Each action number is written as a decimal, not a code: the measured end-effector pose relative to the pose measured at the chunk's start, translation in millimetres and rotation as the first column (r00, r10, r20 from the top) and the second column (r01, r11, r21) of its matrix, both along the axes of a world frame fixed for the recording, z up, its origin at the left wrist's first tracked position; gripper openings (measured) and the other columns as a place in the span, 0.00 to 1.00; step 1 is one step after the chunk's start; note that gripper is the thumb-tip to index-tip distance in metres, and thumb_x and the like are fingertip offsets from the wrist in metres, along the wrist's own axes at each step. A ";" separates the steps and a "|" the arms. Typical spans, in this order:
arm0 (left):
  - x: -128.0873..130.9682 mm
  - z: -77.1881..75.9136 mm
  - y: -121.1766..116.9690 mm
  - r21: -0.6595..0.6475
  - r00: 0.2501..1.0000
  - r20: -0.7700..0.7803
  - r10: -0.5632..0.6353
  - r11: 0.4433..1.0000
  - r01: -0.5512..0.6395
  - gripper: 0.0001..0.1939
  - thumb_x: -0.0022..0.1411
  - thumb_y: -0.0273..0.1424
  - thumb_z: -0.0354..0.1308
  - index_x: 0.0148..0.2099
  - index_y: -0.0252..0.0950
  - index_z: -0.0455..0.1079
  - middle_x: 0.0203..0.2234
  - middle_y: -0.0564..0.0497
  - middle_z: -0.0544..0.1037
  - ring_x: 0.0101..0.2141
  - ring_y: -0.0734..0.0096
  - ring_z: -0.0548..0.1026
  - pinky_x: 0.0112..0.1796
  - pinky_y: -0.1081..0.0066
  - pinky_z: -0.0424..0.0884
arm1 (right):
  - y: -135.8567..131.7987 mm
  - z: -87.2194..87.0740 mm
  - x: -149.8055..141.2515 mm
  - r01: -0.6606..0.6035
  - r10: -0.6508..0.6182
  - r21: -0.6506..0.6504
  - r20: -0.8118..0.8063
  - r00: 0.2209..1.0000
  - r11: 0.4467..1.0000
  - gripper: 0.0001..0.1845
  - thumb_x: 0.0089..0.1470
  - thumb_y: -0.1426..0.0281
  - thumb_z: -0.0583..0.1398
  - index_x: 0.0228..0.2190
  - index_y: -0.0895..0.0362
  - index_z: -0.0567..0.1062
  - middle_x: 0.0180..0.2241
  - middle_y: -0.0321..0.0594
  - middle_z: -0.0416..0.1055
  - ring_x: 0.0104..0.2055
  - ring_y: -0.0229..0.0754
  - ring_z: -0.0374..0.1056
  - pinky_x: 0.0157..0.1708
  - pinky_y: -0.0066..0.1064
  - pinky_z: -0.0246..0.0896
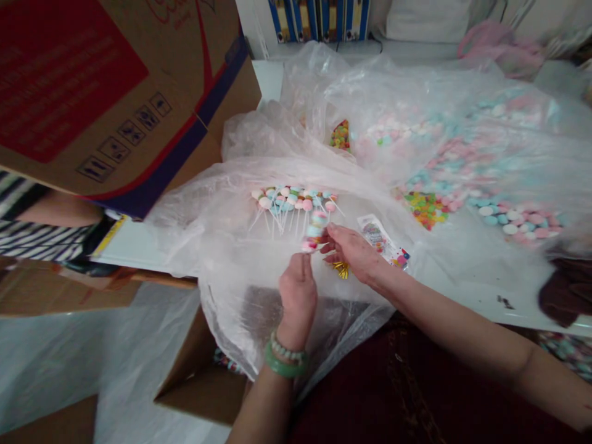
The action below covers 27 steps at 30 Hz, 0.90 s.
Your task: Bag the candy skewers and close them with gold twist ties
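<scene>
My left hand (298, 287) is closed around the lower end of a marshmallow skewer (315, 229), holding it roughly upright. Pink, pale blue and yellow-orange pieces are stacked on it, slightly blurred. At its right side, the fingertips of my right hand (348, 245) are bent in against the candy. Gold twist ties (341, 270) lie partly hidden below that hand. A printed plastic sachet (371, 231) lies just behind the right wrist. Beyond both hands, several finished marshmallow skewers (289, 200) lie in a row, their white sticks pointing toward me.
Clear plastic sheeting (222, 185) covers much of the white table (481, 293). Loose marshmallows (520, 219) and gummy candies (426, 209) lie to the right. A large cardboard box (185, 74) stands at left, near another person's striped clothing (32, 222). An open carton (203, 376) sits below the table edge.
</scene>
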<state>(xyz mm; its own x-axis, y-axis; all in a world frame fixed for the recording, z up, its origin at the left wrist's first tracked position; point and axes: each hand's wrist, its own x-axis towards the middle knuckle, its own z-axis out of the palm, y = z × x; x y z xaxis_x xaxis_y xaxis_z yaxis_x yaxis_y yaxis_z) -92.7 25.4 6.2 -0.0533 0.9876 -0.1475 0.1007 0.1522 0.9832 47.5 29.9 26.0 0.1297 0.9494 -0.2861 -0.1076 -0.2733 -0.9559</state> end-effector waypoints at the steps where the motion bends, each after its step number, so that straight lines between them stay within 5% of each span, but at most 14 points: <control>1: -8.4 1.9 6.7 -0.036 0.999 0.035 0.031 0.999 -0.030 0.09 0.59 0.30 0.58 0.26 0.37 0.68 0.15 0.57 0.62 0.18 0.76 0.60 0.22 0.75 0.55 | 5.0 -3.5 0.5 -0.074 0.069 0.012 0.215 0.974 0.997 0.16 0.60 0.60 0.49 0.33 0.57 0.71 0.36 0.42 0.72 0.34 0.39 0.67 0.32 0.29 0.60; 2: -15.4 3.4 12.7 -0.086 0.995 0.087 0.047 0.996 -0.039 0.10 0.59 0.31 0.56 0.25 0.37 0.66 0.13 0.58 0.59 0.15 0.77 0.57 0.20 0.75 0.53 | 9.7 -8.3 0.7 -0.147 0.126 0.007 0.476 0.871 0.989 0.16 0.61 0.64 0.48 0.33 0.58 0.72 0.37 0.43 0.71 0.36 0.40 0.67 0.33 0.30 0.60; 4: -24.5 4.7 21.0 -0.189 0.976 0.215 0.040 0.982 0.002 0.11 0.58 0.33 0.55 0.25 0.37 0.65 0.10 0.60 0.56 0.12 0.79 0.52 0.17 0.75 0.51 | 17.3 -20.2 -0.4 -0.262 0.195 -0.068 0.845 0.497 0.963 0.12 0.59 0.71 0.51 0.30 0.59 0.74 0.37 0.47 0.71 0.39 0.43 0.66 0.34 0.32 0.57; 5: -26.6 4.2 23.1 -0.229 0.962 0.270 0.036 0.973 0.028 0.10 0.57 0.34 0.55 0.25 0.37 0.65 0.09 0.61 0.55 0.12 0.80 0.52 0.16 0.75 0.52 | 19.8 -26.3 -1.5 -0.297 0.220 -0.119 0.916 0.335 0.948 0.11 0.57 0.74 0.53 0.29 0.59 0.74 0.37 0.48 0.71 0.39 0.45 0.65 0.34 0.33 0.56; 7: -27.0 1.4 24.0 -0.277 0.944 0.328 0.028 0.958 0.068 0.09 0.54 0.33 0.56 0.25 0.36 0.65 0.09 0.61 0.56 0.11 0.81 0.52 0.16 0.76 0.53 | 21.9 -36.7 -3.5 -0.341 0.254 -0.186 0.952 0.168 0.922 0.09 0.55 0.77 0.54 0.29 0.60 0.75 0.36 0.49 0.71 0.39 0.47 0.65 0.33 0.34 0.54; 13: -13.8 -10.0 20.2 -0.321 0.939 0.342 0.038 0.944 0.079 0.09 0.54 0.35 0.58 0.27 0.35 0.66 0.11 0.60 0.61 0.12 0.82 0.55 0.16 0.77 0.53 | 7.9 -38.5 3.5 -0.380 0.021 0.014 0.996 0.089 0.925 0.11 0.60 0.74 0.51 0.34 0.58 0.73 0.33 0.44 0.71 0.37 0.45 0.63 0.35 0.35 0.49; 18: 3.8 -5.0 19.1 -0.265 0.857 0.508 -0.081 0.932 0.246 0.15 0.53 0.41 0.62 0.29 0.34 0.66 0.25 0.54 0.72 0.22 0.79 0.68 0.23 0.77 0.64 | -10.6 -21.4 7.0 -0.442 -0.164 0.147 0.986 -0.002 0.885 0.12 0.61 0.73 0.50 0.31 0.57 0.73 0.28 0.44 0.69 0.33 0.46 0.60 0.33 0.37 0.44; 22: 13.3 -0.3 16.2 -0.259 0.839 0.488 -0.241 0.878 0.403 0.16 0.55 0.42 0.62 0.31 0.34 0.67 0.24 0.53 0.72 0.24 0.76 0.71 0.26 0.75 0.66 | -21.6 -13.3 7.4 -0.504 -0.188 0.149 0.982 -0.028 0.851 0.12 0.62 0.70 0.51 0.31 0.57 0.72 0.28 0.43 0.68 0.33 0.46 0.59 0.33 0.38 0.43; 27: 13.4 4.9 15.6 -0.366 0.808 0.524 -0.269 0.786 0.499 0.17 0.53 0.43 0.63 0.32 0.34 0.66 0.27 0.51 0.75 0.22 0.74 0.74 0.26 0.73 0.69 | -33.6 -17.3 24.0 -0.478 -0.114 0.057 0.989 -0.091 0.877 0.10 0.61 0.72 0.53 0.30 0.58 0.72 0.28 0.44 0.69 0.34 0.46 0.59 0.33 0.38 0.43</control>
<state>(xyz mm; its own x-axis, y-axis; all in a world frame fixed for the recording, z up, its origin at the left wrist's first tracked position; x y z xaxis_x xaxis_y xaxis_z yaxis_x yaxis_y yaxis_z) -79.3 41.1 11.2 0.4956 0.7084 -0.5026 -0.1509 0.6401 0.7534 71.5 -3.7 8.7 -0.2155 0.9511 0.2211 0.9756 0.2195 0.0067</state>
